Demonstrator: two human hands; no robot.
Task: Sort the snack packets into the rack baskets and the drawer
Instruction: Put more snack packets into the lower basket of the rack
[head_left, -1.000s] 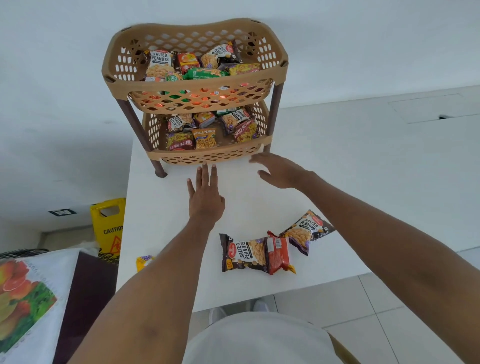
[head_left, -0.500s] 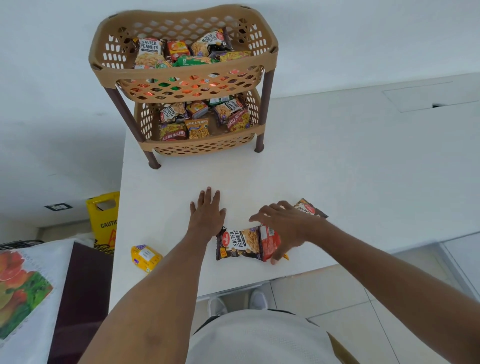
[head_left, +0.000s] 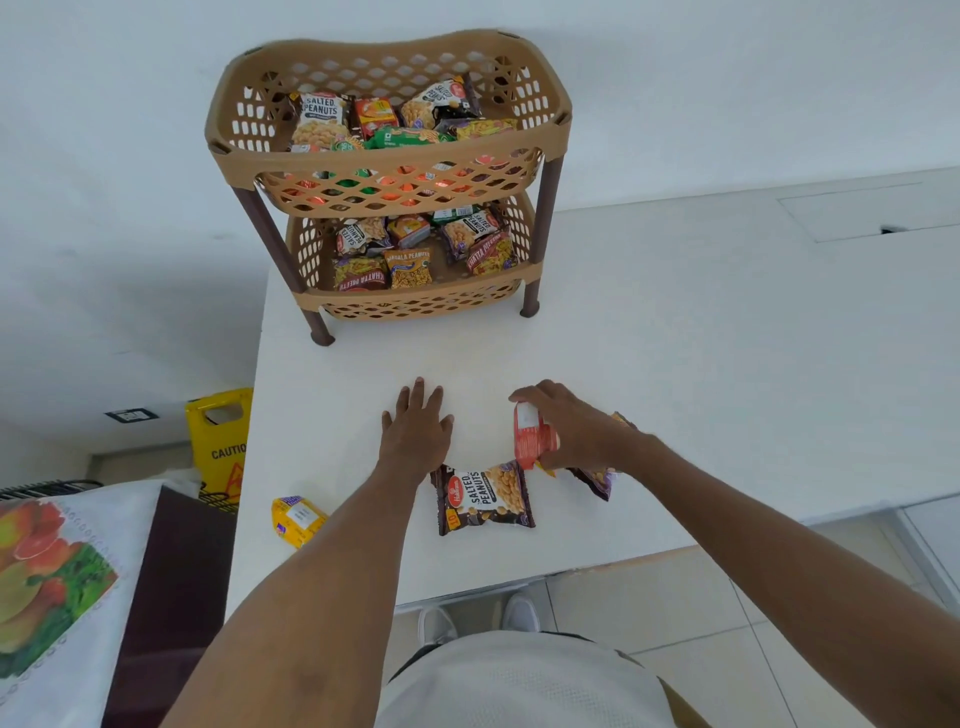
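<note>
Surface: white surface (head_left: 675, 364) against a white wall, with a tan two-tier rack (head_left: 549, 223) at its far left corner.
Right hand: right hand (head_left: 571, 431) has fingers and thumb curled round a red packet (head_left: 530, 436), which is held on end.
Left hand: left hand (head_left: 415, 431) lies palm down on the surface, fingers straight, holding nothing.
Salted peanuts packet: salted peanuts packet (head_left: 483, 499) lies flat, label up, below the gap between the hands. Its left edge is at the left wrist and its top right corner just beside the red packet.
Purple packet: purple packet (head_left: 597, 475) is on the surface, mostly hidden under the right hand and wrist.
Yellow packet: yellow packet (head_left: 296, 519) lies near the surface's left edge, beside the left forearm.
Upper basket: upper basket (head_left: 384, 166) holds several packets.
Lower basket: lower basket (head_left: 415, 299) holds more packets.
Floor: yellow caution sign (head_left: 221, 441) stands left of the surface.
</note>
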